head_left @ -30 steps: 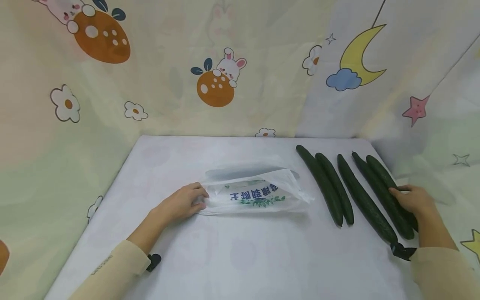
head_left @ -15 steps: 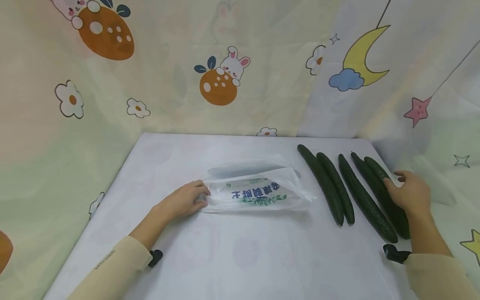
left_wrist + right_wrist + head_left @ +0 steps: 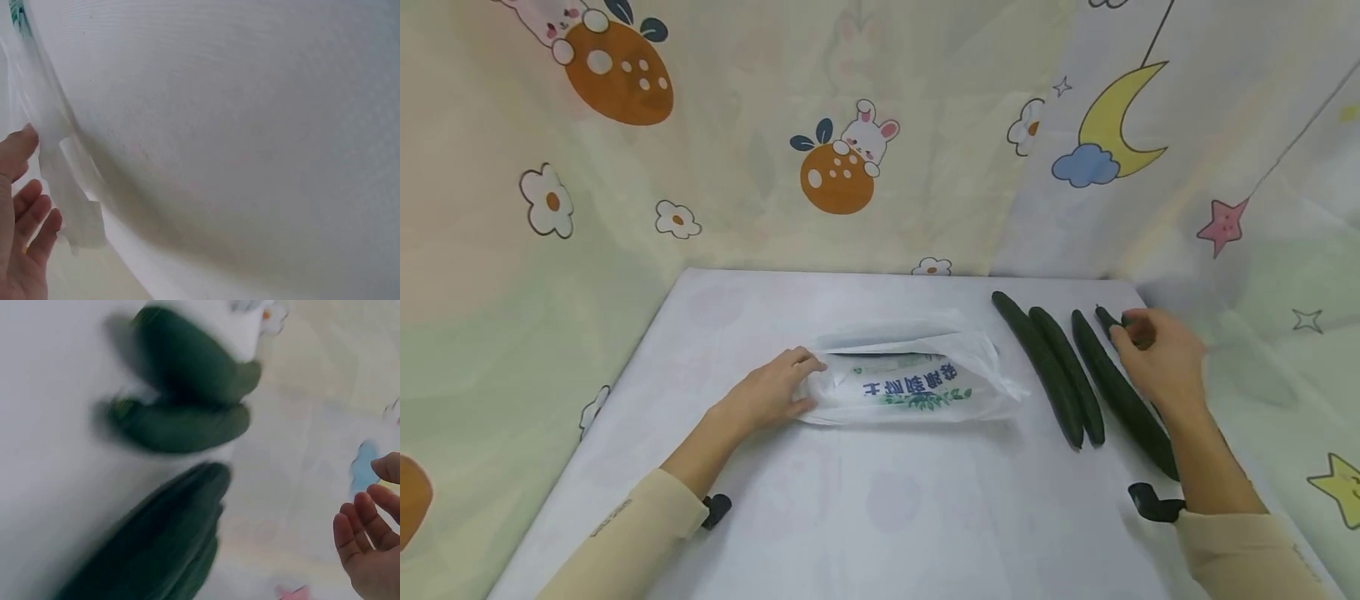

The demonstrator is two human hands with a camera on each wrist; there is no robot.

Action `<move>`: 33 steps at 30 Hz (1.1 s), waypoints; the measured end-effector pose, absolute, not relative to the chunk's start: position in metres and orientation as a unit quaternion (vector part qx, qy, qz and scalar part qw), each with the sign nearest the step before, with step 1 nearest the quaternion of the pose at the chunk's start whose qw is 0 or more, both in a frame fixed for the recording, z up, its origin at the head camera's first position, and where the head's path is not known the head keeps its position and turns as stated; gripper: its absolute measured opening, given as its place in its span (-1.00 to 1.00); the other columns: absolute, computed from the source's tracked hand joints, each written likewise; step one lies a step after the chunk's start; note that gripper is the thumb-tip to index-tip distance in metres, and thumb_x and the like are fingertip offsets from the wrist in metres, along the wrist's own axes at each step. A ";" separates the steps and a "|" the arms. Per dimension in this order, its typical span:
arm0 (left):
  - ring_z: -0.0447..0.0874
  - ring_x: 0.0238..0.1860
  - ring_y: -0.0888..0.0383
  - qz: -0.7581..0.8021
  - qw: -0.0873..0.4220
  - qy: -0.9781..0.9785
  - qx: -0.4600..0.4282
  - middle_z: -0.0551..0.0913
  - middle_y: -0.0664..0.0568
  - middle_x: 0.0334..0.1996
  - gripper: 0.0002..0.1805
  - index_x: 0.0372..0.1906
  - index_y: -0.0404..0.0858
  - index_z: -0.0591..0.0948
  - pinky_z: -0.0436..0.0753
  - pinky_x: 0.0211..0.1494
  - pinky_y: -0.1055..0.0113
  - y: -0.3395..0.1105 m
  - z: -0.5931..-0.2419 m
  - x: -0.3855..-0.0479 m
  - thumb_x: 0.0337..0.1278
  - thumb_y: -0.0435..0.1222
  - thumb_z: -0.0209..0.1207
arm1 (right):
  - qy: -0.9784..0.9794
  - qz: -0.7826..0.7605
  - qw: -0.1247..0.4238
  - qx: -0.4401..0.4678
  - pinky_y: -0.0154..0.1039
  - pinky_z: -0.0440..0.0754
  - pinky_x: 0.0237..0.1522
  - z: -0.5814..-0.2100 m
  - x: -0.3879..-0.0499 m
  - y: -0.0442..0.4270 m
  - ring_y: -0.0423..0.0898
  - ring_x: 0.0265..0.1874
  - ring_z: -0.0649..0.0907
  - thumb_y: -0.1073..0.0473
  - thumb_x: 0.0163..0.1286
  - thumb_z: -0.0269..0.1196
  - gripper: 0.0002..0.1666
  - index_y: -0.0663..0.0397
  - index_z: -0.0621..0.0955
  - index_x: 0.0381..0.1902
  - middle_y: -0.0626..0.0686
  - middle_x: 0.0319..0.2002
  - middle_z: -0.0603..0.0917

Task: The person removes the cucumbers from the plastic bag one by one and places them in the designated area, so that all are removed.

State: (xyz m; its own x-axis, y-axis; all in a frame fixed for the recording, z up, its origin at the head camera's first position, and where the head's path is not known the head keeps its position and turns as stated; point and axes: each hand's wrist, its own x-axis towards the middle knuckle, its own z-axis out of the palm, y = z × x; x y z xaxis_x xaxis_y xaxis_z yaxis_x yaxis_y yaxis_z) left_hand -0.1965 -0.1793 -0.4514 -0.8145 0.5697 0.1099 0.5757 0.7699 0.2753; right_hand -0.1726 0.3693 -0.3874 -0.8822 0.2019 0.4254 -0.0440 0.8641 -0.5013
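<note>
A white plastic bag point(image 3: 910, 387) with blue characters and green leaf print lies flat on the table, its upper layer slightly lifted along the far edge. At its left end is my left hand point(image 3: 775, 387), fingers loosely bent and touching or just beside the plastic point(image 3: 69, 187). Several long dark green cucumbers point(image 3: 1051, 379) lie side by side at the right. Over the rightmost ones hovers my right hand point(image 3: 1165, 354), hiding most of them; in the right wrist view its fingers point(image 3: 369, 528) are relaxed with nothing between them, apart from the blurred cucumbers point(image 3: 187, 431).
The table point(image 3: 880, 517) has a white cover. A printed cloth backdrop point(image 3: 730, 150) rises behind it and at both sides. Dark wrist camera mounts point(image 3: 1153, 502) stick out inward from both sleeves.
My right hand has left the rightmost cucumber and moved left and away from me, over the cucumbers. My left hand's upper fingers have shifted slightly, and the bag's far edge has parted more.
</note>
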 end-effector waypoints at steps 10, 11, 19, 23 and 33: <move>0.49 0.34 -0.09 -0.087 0.057 -0.946 -0.307 0.57 -0.08 0.28 -0.46 0.25 -0.15 0.63 0.54 0.32 -0.05 -0.177 -0.445 -0.203 0.28 0.02 0.35 | -0.908 0.312 0.279 -0.033 -0.51 0.42 -0.35 -0.374 -0.178 0.301 -0.09 -0.33 0.59 -0.01 0.50 0.24 -0.63 0.12 0.67 0.07 0.14 -0.30 0.69; 0.48 0.35 -0.10 -0.089 0.056 -0.948 -0.302 0.57 -0.09 0.29 -0.46 0.26 -0.15 0.62 0.53 0.32 -0.07 -0.177 -0.446 -0.203 0.32 0.05 0.30 | -0.904 0.319 0.285 -0.017 -0.52 0.42 -0.35 -0.373 -0.179 0.294 -0.13 -0.36 0.58 0.00 0.49 0.25 -0.64 0.12 0.68 0.06 0.13 -0.32 0.69; 0.36 0.45 -0.18 -0.123 0.047 -0.955 -0.265 0.45 -0.20 0.42 -0.45 0.34 -0.20 0.56 0.43 0.41 -0.17 -0.174 -0.452 -0.209 0.56 0.08 -0.02 | -0.864 0.369 0.319 0.124 -0.58 0.53 -0.30 -0.371 -0.183 0.237 -0.17 -0.45 0.65 0.19 0.41 0.35 -0.80 0.21 0.71 -0.10 0.07 -0.43 0.71; 0.32 0.47 -0.21 -0.112 0.044 -0.960 -0.252 0.39 -0.24 0.45 -0.39 0.38 -0.23 0.51 0.41 0.45 -0.16 -0.171 -0.454 -0.211 0.47 0.07 0.11 | -0.862 0.376 0.305 0.151 -0.51 0.58 -0.29 -0.374 -0.183 0.218 -0.10 -0.44 0.67 0.23 0.40 0.36 -0.81 0.22 0.71 -0.09 0.04 -0.44 0.69; 0.15 0.54 -0.23 -0.073 0.042 -0.963 -0.256 0.21 -0.30 0.55 -0.18 0.43 -0.21 0.45 0.35 0.51 -0.12 -0.163 -0.450 -0.214 0.19 0.12 0.37 | -0.862 0.380 0.266 0.206 -0.23 0.72 -0.27 -0.375 -0.169 0.187 -0.18 -0.41 0.66 0.21 0.37 0.40 -0.76 0.10 0.69 -0.03 -0.06 -0.39 0.67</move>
State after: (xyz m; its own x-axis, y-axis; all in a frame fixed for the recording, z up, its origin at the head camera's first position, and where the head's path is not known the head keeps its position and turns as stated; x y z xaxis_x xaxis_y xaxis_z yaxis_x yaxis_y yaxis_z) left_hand -0.2140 -0.1632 -0.4496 -0.8652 0.4874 0.1179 0.4996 0.8581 0.1190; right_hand -0.1689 0.1865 -0.3750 -0.7733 -0.1536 0.6151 -0.5577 0.6262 -0.5448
